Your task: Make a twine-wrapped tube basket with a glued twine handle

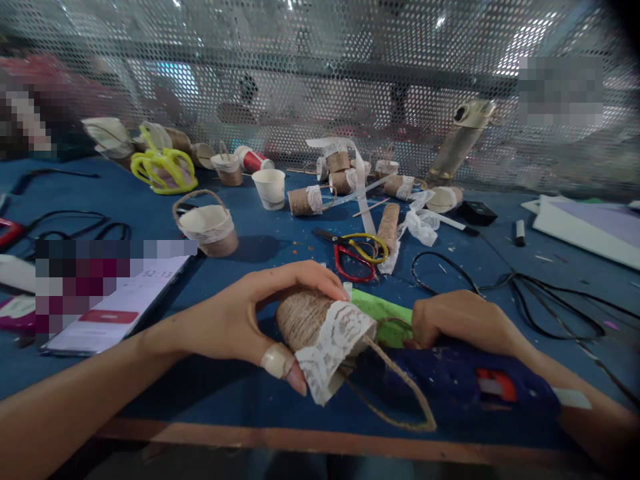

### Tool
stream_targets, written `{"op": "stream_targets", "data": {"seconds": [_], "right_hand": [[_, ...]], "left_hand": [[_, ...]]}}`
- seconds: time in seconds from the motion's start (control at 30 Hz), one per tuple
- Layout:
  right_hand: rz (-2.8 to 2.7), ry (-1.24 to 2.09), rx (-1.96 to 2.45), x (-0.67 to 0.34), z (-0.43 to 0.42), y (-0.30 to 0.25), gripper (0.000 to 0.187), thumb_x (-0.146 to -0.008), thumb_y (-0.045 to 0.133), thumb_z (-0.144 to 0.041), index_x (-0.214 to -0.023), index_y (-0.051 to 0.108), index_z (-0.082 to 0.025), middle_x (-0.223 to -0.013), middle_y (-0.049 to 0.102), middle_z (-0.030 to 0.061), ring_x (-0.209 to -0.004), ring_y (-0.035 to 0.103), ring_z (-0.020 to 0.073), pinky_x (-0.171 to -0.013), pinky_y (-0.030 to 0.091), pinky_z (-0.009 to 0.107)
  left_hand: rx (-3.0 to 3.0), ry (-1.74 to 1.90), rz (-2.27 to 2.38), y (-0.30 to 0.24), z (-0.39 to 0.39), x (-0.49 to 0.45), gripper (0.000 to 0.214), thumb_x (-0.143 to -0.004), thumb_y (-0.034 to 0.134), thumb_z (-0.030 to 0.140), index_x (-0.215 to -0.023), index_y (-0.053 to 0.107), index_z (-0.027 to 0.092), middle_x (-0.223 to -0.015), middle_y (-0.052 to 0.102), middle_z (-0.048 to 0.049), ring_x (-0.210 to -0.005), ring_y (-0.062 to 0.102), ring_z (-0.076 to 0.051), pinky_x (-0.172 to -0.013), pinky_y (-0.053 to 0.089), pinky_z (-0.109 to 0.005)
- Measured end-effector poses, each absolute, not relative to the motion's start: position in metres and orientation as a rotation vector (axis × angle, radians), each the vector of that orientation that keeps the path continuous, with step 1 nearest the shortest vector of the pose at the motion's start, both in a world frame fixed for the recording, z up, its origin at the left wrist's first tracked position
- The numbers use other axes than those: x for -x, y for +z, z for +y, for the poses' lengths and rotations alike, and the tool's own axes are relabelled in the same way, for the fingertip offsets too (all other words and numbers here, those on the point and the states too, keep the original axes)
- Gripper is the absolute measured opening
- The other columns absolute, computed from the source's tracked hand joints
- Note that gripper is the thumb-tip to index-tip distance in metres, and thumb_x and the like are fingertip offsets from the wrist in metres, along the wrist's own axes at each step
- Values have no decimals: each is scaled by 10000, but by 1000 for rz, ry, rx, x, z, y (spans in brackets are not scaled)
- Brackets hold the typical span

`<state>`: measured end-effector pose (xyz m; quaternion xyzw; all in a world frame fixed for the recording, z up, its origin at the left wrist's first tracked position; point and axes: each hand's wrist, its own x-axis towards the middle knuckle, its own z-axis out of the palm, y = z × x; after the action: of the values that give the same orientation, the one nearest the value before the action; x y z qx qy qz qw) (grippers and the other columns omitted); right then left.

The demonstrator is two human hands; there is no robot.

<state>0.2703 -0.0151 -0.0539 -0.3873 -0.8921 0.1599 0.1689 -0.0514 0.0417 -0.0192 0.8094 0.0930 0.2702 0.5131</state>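
My left hand (pixel 240 313) is closed around a small paper cup basket (pixel 305 317), tilted on its side with its mouth toward the right. Brown twine wraps its body, white lace (pixel 337 347) circles its rim, and a twine handle (pixel 407 387) loops out from it. A bandage (pixel 277 362) covers part of my left thumb. My right hand (pixel 457 323) grips a dark blue hot glue gun (pixel 450 383), its glue stick (pixel 573 398) poking out at the rear. The nozzle is near the basket's mouth, its tip hidden behind the lace. Behind lies a green sheet (pixel 373 307).
Red-and-yellow-handled scissors (pixel 357 257) lie beyond my hands. At left stand another basket (pixel 215 230) and a phone (pixel 120 300). Several twine-wrapped cups (pixel 305 201) and a white cup (pixel 270 189) line the back, before a perforated metal screen (pixel 300 100). Black cables (pixel 550 307) run right.
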Motion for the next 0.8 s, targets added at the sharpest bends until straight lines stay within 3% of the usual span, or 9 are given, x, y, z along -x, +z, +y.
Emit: {"op": "stream_targets", "data": {"seconds": [0.17, 0.4, 0.6, 0.8], "right_hand": [[-2547, 564, 1116, -272, -9, -54, 409, -849, 599, -151, -523, 365, -227, -468, 503, -34, -442, 528, 125, -446, 326, 233], [-2515, 509, 1118, -270, -18, -44, 263, -812, 596, -180, -606, 441, -230, -603, 605, -5, -529, 556, 133, -496, 351, 237], [-2536, 646, 1122, -272, -10, -47, 338, -826, 544, -121, -552, 378, -228, -507, 536, -24, -478, 530, 124, -463, 322, 237], [-2472, 647, 989, -269, -26, -24, 122, -701, 572, -196, -759, 473, -235, -696, 592, -8, -601, 552, 149, -583, 373, 258]], "left_hand": [[-1935, 664, 217, -21, 43, 53, 709, -630, 939, 198, -1270, 634, 215, -1265, 612, -111, -1149, 604, -272, -981, 498, -305], [-1935, 657, 227, -20, 44, 52, 725, -607, 956, 221, -1261, 643, 223, -1274, 606, -110, -1144, 603, -271, -973, 498, -291], [-1956, 673, 227, -19, 42, 52, 669, -646, 933, 235, -1251, 646, 224, -1259, 614, -120, -1119, 614, -281, -947, 516, -319], [-1964, 696, 219, -20, 43, 51, 693, -616, 951, 264, -1240, 653, 224, -1243, 622, -126, -1106, 623, -283, -936, 526, -320]]}}
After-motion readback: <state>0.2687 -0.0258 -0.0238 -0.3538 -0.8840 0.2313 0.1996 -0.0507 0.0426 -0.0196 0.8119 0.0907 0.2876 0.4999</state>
